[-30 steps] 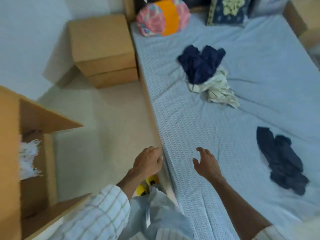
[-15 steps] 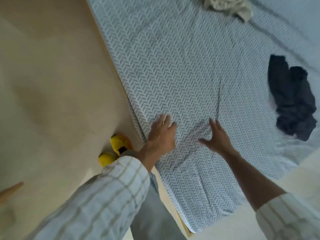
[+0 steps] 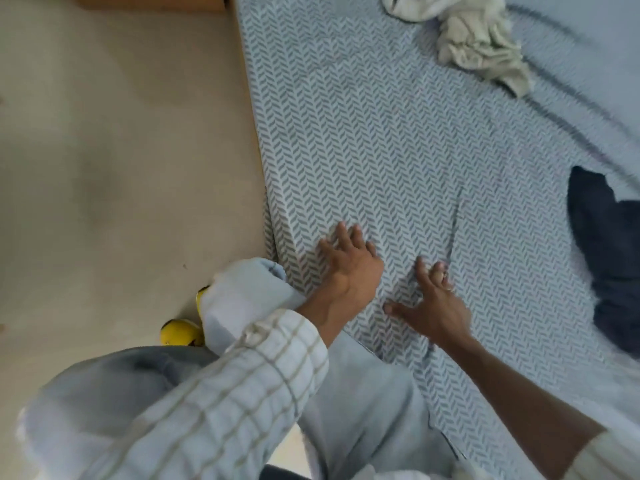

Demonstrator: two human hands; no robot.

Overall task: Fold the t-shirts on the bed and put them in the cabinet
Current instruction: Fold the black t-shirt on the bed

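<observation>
My left hand (image 3: 349,265) and my right hand (image 3: 433,303) press flat on the bed (image 3: 398,140), which has a blue-grey herringbone sheet, near its left edge, fingers spread and holding nothing. A crumpled dark navy t-shirt (image 3: 609,258) lies on the sheet to the right of my right hand, partly cut off by the frame edge. A crumpled cream t-shirt (image 3: 474,39) lies at the far top of the bed. My knee in light trousers (image 3: 249,299) is up against the bed's edge. The cabinet is out of view.
A beige floor (image 3: 121,168) runs along the left of the bed. Yellow slippers (image 3: 180,330) show on the floor below my knee. A strip of a wooden nightstand (image 3: 149,1) sits at the top edge.
My view dropped from the whole room to the near bed edge. Both hands came down from above the sheet and now press on it. My knee has risen against the bed.
</observation>
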